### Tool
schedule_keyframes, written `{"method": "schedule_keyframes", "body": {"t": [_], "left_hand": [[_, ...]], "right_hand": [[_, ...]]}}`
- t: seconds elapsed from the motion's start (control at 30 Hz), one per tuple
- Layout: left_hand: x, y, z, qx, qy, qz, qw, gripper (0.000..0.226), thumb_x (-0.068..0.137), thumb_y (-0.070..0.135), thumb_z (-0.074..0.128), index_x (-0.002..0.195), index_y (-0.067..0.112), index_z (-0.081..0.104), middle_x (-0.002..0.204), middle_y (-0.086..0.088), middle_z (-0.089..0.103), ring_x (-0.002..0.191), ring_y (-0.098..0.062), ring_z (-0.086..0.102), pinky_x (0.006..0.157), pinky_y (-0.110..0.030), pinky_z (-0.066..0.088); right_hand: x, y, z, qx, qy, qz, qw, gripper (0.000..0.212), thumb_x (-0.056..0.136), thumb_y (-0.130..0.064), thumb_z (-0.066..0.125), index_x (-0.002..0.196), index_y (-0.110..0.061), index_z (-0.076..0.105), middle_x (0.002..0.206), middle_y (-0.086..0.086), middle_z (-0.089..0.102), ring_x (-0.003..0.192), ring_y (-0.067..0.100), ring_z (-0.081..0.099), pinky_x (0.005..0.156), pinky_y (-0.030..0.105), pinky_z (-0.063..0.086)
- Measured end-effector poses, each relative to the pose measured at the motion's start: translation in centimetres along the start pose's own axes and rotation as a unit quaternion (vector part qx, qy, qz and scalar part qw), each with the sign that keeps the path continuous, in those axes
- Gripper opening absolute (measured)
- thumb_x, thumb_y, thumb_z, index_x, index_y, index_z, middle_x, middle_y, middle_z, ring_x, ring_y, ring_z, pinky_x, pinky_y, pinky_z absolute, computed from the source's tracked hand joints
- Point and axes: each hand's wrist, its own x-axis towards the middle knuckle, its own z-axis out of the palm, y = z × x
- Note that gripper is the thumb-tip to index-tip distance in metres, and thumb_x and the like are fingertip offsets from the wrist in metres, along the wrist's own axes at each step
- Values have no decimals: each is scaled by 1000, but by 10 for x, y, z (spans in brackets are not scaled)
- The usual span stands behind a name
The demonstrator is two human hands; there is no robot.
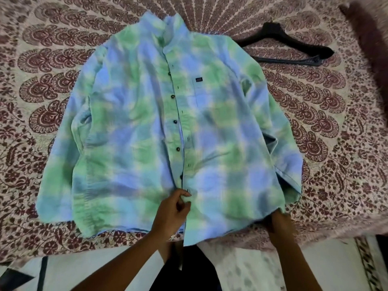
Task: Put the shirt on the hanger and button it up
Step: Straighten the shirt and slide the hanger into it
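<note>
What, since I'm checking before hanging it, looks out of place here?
Nothing is damaged or spilled. The shirt lies slightly askew on the bedspread, its hem over the edge, and the hanger lies beside its shoulder, not inside it.

One shirt (147, 122), one hanger (279, 36), two hands (174, 211) (280, 227)

- The shirt (168, 122) covers the middle of the bed (42, 49); open bedspread lies to its left and right.
- The hanger (289, 45) lies just beside the far right shoulder.
- A dark fuzzy thing (369, 49) crowds the far right corner.
</note>
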Motion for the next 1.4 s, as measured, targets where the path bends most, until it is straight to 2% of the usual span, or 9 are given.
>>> {"method": "schedule_keyframes", "body": {"t": [0.17,0.3,0.53,0.7,0.8,0.97,1.13,1.27,1.4], "left_hand": [[-20,-19,-30,126,310,26,942,35,81,16,37,109,14,58,103,-7,62,97,-17,54,84,-26,37],[-28,-51,-75,104,462,-193,860,60,72,-3,39,132,4,42,135,-23,41,128,-37,35,103,-40,27],[-66,-68,-118,-75,322,-188,925,34,92,-9,33,114,10,52,104,-16,52,59,5,58,50,-12,45],[-81,-83,-129,21,249,-70,966,34,81,14,52,114,21,53,103,6,66,81,-7,64,63,-22,55],[-87,-105,-120,154,170,-89,969,55,78,26,58,131,15,44,112,-2,57,99,-23,55,76,-43,53],[-65,-73,-112,23,333,-190,923,44,72,-13,65,112,2,54,99,-14,61,77,-15,55,58,-11,46],[-50,-64,-131,-238,455,-149,845,29,83,-14,45,81,15,50,73,-9,53,52,-2,55,47,-15,47],[-65,-74,-145,-245,458,-219,826,40,85,-14,33,74,22,47,61,3,57,45,-5,54,36,-12,35],[-83,-99,-146,-143,422,-271,853,29,77,-17,48,97,2,56,94,-26,59,71,-34,56,39,-22,48]], "right_hand": [[4,4,-13,-72,-17,6,997,28,81,18,52,75,-8,59,61,10,69,61,26,58,52,30,54],[2,10,-5,-40,89,-35,995,17,82,17,48,77,2,54,48,6,54,43,16,50,36,14,35],[-4,25,4,-73,-67,-46,994,48,80,23,42,68,-19,62,87,48,47,63,46,45,43,22,39],[-5,12,-1,47,-110,1,993,42,89,14,36,78,-18,61,51,-6,66,43,9,60,38,22,49],[-11,12,2,-5,-155,35,987,48,84,20,42,55,-10,67,47,1,63,43,11,61,41,21,51],[-20,9,4,22,-148,12,989,42,85,14,47,61,-14,67,48,-7,63,43,6,60,39,19,48],[-28,-2,-2,132,-159,-78,975,17,73,-21,65,75,-34,76,73,-15,72,64,2,67,54,21,54],[-17,8,-10,200,-96,-4,975,49,99,1,27,92,-24,68,75,-14,73,67,3,68,56,24,58],[-12,43,-12,-22,-89,-33,995,37,97,6,27,74,-3,55,49,-1,61,43,12,51,43,15,40]]}}
